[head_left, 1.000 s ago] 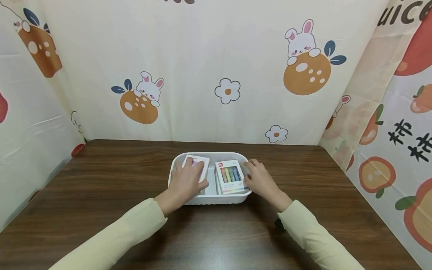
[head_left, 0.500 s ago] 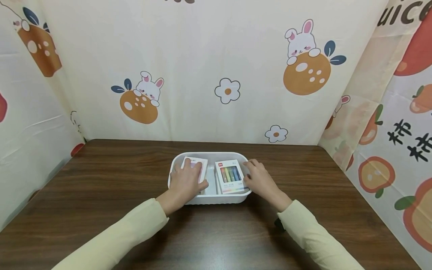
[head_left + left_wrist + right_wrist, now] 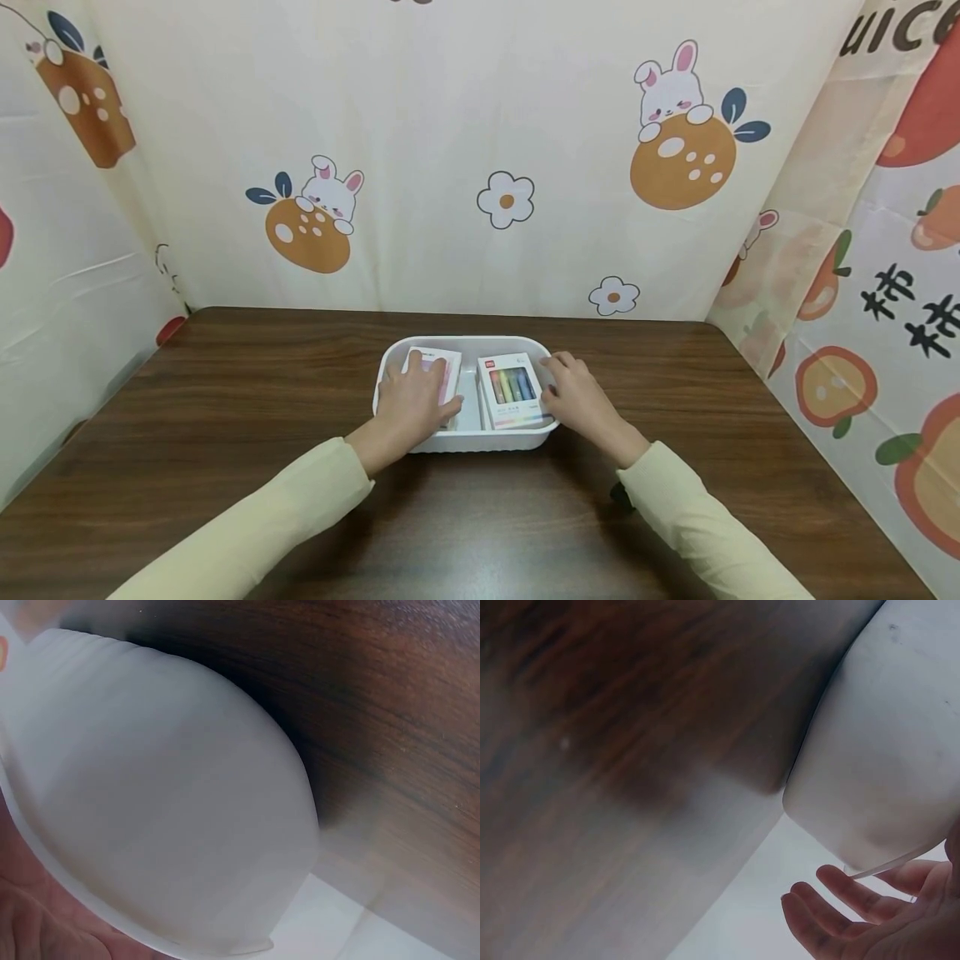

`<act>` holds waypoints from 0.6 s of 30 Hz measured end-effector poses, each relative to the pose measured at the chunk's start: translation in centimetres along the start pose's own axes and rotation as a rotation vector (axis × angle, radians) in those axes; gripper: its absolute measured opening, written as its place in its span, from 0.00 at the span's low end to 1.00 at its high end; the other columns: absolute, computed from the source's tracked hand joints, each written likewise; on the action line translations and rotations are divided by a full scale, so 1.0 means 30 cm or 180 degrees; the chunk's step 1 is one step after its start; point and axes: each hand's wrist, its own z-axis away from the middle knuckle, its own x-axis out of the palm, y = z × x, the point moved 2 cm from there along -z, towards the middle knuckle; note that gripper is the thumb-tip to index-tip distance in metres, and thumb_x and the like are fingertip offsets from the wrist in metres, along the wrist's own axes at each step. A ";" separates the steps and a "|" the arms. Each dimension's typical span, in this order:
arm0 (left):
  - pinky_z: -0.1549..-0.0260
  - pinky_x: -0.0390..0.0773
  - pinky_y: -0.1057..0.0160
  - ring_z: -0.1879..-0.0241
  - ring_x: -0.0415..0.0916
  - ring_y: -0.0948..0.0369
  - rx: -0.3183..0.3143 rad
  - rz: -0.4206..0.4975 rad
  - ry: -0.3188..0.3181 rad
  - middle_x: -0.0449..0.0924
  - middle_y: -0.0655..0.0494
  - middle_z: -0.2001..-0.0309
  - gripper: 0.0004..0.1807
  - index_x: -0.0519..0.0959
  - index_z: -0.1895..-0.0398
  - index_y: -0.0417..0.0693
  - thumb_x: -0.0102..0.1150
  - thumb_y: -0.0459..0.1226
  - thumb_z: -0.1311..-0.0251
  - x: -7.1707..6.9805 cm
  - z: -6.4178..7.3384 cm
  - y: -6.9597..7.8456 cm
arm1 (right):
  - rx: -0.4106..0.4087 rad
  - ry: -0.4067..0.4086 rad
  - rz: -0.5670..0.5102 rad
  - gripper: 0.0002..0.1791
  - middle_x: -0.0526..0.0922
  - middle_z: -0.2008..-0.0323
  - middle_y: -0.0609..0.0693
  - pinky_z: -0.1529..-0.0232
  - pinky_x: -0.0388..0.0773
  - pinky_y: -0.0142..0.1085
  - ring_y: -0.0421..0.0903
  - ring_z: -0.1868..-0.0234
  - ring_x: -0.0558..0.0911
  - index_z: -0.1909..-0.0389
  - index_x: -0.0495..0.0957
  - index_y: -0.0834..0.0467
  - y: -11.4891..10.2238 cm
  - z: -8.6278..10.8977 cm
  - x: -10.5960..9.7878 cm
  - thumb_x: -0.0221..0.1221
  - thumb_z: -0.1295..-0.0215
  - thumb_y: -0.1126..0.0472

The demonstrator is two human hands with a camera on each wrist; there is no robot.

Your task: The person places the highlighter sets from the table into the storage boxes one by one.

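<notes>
A white plastic basket [image 3: 480,442] stands on the wooden table with two white boxes inside. My left hand [image 3: 408,408] holds the left box [image 3: 447,364], which has purplish print; thumb on its right side, fingers over its top, most of it covered. The right box [image 3: 513,392] shows a row of coloured sticks on its front and leans at a slant. My right hand [image 3: 585,408] grips the basket's right rim, fingers curved around it. In the right wrist view its fingers [image 3: 855,900] lie near the rim. The left wrist view shows the basket's outer wall [image 3: 187,787].
The brown wooden table [image 3: 480,533] spreads around the basket. Printed curtains with rabbits and fruit hang behind it [image 3: 450,100] and at both sides. A small dark object [image 3: 621,497] shows beside the right sleeve.
The left hand and its box have shifted slightly left and down in the basket, and the box sits straighter. The right hand has stayed at the rim.
</notes>
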 end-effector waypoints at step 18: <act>0.61 0.71 0.43 0.52 0.68 0.38 0.0109 -0.0023 0.0088 0.70 0.39 0.47 0.28 0.71 0.44 0.47 0.55 0.53 0.44 -0.093 -0.001 -0.065 | -0.0523 0.0472 0.0187 0.21 0.75 0.51 0.61 0.56 0.73 0.53 0.59 0.53 0.74 0.48 0.73 0.64 0.016 0.011 -0.074 0.56 0.43 0.61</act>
